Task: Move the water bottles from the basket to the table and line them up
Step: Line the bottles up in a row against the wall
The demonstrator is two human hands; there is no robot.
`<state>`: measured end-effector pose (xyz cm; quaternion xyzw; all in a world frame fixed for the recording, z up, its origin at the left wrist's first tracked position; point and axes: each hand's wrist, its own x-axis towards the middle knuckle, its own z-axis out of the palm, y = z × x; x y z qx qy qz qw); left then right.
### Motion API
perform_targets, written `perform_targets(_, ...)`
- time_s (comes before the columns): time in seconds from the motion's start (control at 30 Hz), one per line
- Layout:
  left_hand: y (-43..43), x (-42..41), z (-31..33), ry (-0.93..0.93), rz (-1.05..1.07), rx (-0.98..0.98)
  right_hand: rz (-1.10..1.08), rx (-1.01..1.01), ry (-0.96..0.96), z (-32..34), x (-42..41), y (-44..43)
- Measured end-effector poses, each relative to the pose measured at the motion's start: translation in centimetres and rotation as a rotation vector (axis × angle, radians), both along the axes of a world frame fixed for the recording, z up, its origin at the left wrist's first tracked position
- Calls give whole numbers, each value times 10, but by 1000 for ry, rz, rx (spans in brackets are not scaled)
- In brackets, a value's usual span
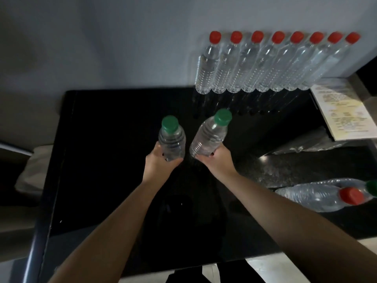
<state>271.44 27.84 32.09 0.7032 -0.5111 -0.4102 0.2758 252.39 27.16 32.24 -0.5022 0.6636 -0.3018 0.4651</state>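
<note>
My left hand (161, 162) grips the base of a clear water bottle with a green cap (172, 137), held upright over the glossy black table (106, 160). My right hand (217, 160) grips a second green-capped bottle (210, 135), tilted to the right. Several red-capped bottles (253, 64) stand in a row along the table's far edge, against the wall. At the right edge lie more bottles on their sides, one with a red cap (318, 197), another with a green cap (372, 187). No basket is visible.
A printed paper sheet (344, 111) lies at the far right beside the row. Crumpled clear plastic (310, 144) sits below it on a speckled dark counter (285, 170). A pale wall (102, 48) rises behind the table. A white cloth-like object (32, 170) lies left of the table.
</note>
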Motion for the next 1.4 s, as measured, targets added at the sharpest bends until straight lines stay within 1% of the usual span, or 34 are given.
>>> perform_targets(0.1, -55, 8, 17, -53, -20, -32, -49, -35, -14, 20, 10, -49)
perform_targets(0.2, -101, 15, 21, -65, 1, -19, -80, -60, -22, 22, 19, -94)
perform_targets(0.4, -168, 14, -1, -54, 78, -89, -186, -85, -24, 0, 28, -169)
perform_targets(0.53, -201, 0, -21, -48, 111, -120, -213, -100, 6, -25, 33, -202)
perform_targets(0.7, -223, -9, -37, -25, 108, -151, -210, -116, 52, -44, 39, -218)
perform_targets(0.8, -229, -8, -40, -24, 97, -170, -212, -149, 42, -49, 44, -223)
perform_targets(0.97, -230, -6, -43, -35, 60, -195, -192, -163, 37, -49, 46, -224)
perform_targets(1.1, -227, -7, -45, -6, 60, -202, -174, -179, 26, -46, 42, -218)
perform_targets(1.17, -225, -6, -47, 10, 66, -212, -164, -182, 71, -48, 38, -214)
perform_targets(1.3, -228, -7, -53, -23, 68, -239, -171, -129, 252, -52, 30, -215)
perform_targets(1.4, -238, -9, -58, -82, 76, -268, -151, -101, 272, -49, 30, -219)
